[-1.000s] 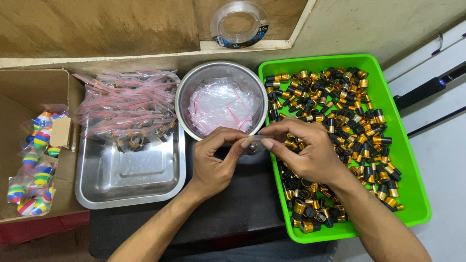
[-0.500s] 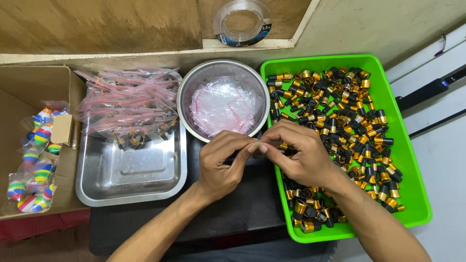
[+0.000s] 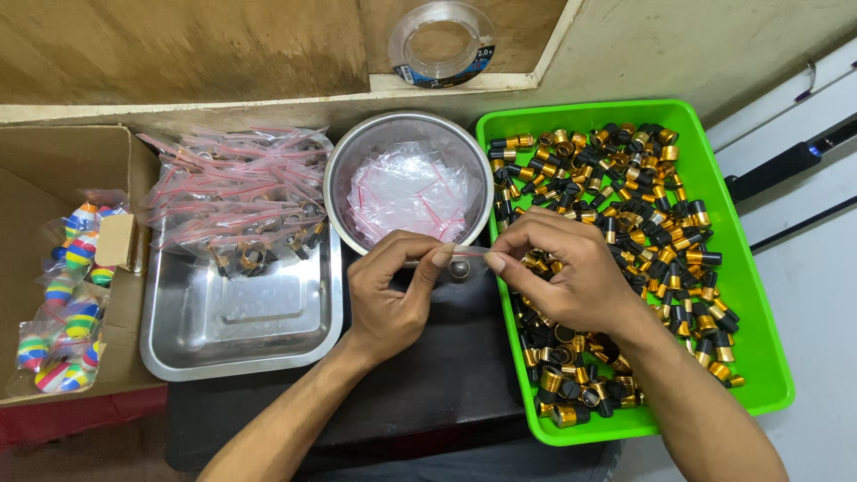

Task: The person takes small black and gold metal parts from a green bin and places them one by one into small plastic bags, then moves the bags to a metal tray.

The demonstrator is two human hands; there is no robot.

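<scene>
small zip bag, clear with red seal strip, pinched at both ends between left hand and right hand, over the near rim of the steel bowl | contents: ring-like part, unclear | handling: probably press the seal from one end across, keeping the strip taut and level | adjacent: green tray of black-gold caps

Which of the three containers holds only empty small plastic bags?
The round steel bowl, between the steel tray and the green tray.
</scene>
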